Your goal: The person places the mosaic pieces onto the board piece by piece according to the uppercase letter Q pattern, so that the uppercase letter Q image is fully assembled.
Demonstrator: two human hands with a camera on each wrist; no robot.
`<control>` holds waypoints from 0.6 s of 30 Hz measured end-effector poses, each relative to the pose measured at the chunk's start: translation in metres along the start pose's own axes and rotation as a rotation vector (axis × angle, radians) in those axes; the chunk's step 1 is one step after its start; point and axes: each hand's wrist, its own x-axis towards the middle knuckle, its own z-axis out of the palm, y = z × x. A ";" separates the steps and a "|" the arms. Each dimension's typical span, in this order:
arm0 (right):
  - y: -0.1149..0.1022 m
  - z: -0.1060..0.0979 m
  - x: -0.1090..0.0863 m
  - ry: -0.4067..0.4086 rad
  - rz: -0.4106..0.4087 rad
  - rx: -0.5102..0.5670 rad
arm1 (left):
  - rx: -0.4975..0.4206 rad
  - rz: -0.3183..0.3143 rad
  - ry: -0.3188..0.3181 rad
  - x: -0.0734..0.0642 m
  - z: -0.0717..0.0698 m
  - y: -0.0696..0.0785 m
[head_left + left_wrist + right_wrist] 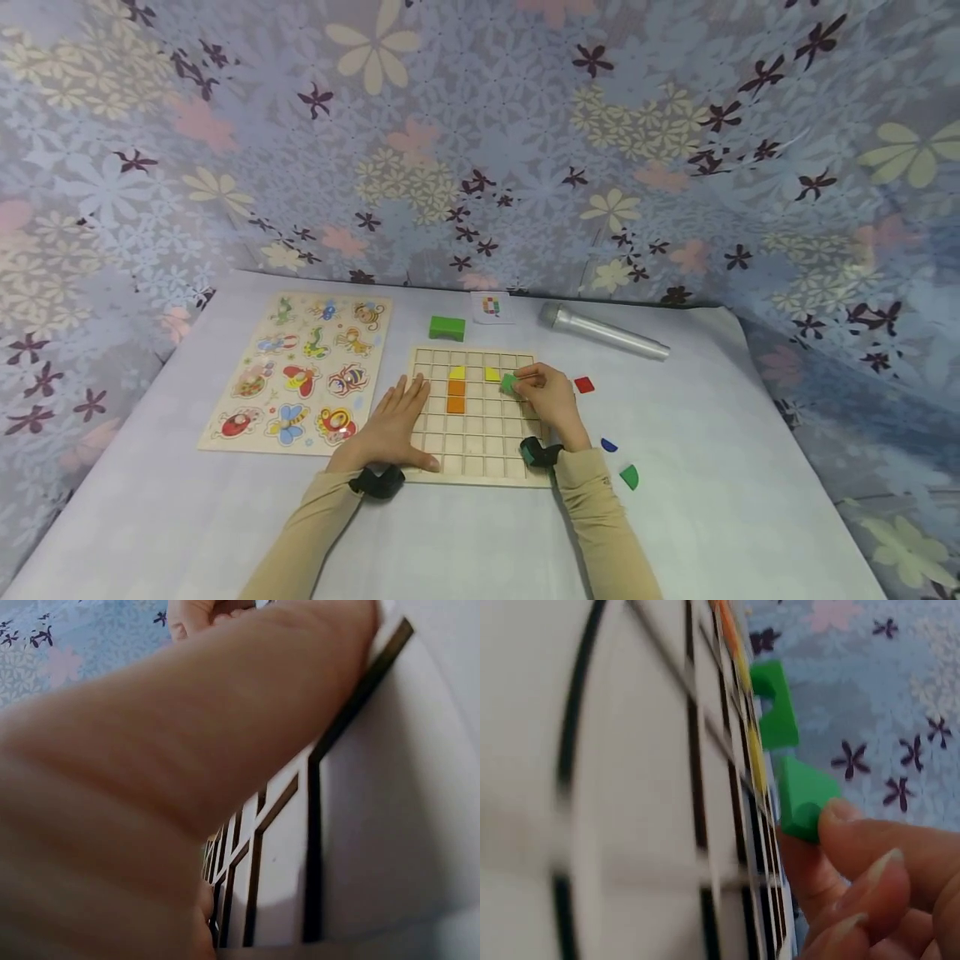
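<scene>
My right hand (549,398) pinches a small green block (801,801) between thumb and fingertips, over the upper right part of the wooden grid board (474,443). The right wrist view shows the block with a slanted edge, close to the board. Spread flat, my left hand (392,423) rests along the board's left side, its thumb on the lower left corner. Two orange squares (456,397) lie stacked in one column, with a yellow piece (457,372) above them. Another yellow piece (492,374) sits just left of the held block.
Left of the board lies an insect puzzle board (262,392). Behind stand a green arch block (447,327) and a pattern card (492,307). A silver microphone (607,332) lies back right. Red (584,384), blue (609,445) and green quarter-round (630,477) pieces lie at right.
</scene>
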 end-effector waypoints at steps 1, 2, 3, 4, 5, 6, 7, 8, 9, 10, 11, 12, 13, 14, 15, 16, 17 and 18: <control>-0.002 0.002 0.000 -0.004 -0.012 -0.008 | 0.002 0.002 0.000 0.000 0.000 0.000; -0.003 0.004 -0.001 -0.006 -0.023 -0.022 | 0.003 0.003 0.000 0.000 0.000 0.001; -0.004 0.005 -0.001 -0.009 -0.033 -0.034 | 0.006 0.003 -0.002 0.000 0.000 0.001; -0.005 0.007 -0.001 -0.014 -0.044 -0.046 | 0.007 0.002 -0.004 0.000 0.000 0.001; -0.006 0.009 -0.001 -0.018 -0.049 -0.058 | 0.007 0.002 -0.002 -0.001 0.000 0.001; -0.007 0.011 -0.001 -0.022 -0.057 -0.070 | 0.006 0.003 0.000 -0.001 0.001 0.001; -0.007 0.013 -0.001 -0.027 -0.063 -0.084 | 0.007 0.005 0.001 -0.001 0.001 0.001; -0.007 0.015 -0.001 -0.029 -0.067 -0.101 | 0.008 0.004 0.001 -0.001 0.002 0.001; -0.007 0.016 -0.001 -0.034 -0.069 -0.114 | 0.009 0.005 0.002 -0.001 0.002 0.001; -0.008 0.017 -0.002 -0.039 -0.077 -0.132 | 0.012 0.006 0.003 -0.001 0.002 0.001; -0.008 0.018 -0.002 -0.046 -0.085 -0.147 | 0.014 0.007 0.005 -0.001 0.001 0.001; -0.009 0.019 -0.002 -0.051 -0.095 -0.165 | 0.013 0.008 0.004 -0.002 0.001 0.002; -0.009 0.019 -0.002 -0.060 -0.103 -0.182 | 0.012 0.007 0.003 -0.002 0.000 0.003; -0.008 0.019 -0.001 -0.066 -0.117 -0.193 | 0.011 0.008 0.004 -0.002 -0.001 0.003; -0.009 0.018 -0.001 -0.075 -0.134 -0.194 | 0.012 0.008 0.003 -0.003 -0.002 0.003; -0.009 0.016 -0.001 -0.084 -0.148 -0.185 | 0.012 0.007 0.003 -0.003 -0.003 0.004; -0.008 0.014 0.000 -0.093 -0.154 -0.171 | 0.009 0.007 0.001 -0.002 -0.003 0.004; -0.007 0.011 0.001 -0.098 -0.161 -0.159 | 0.006 0.007 0.003 -0.002 -0.003 0.004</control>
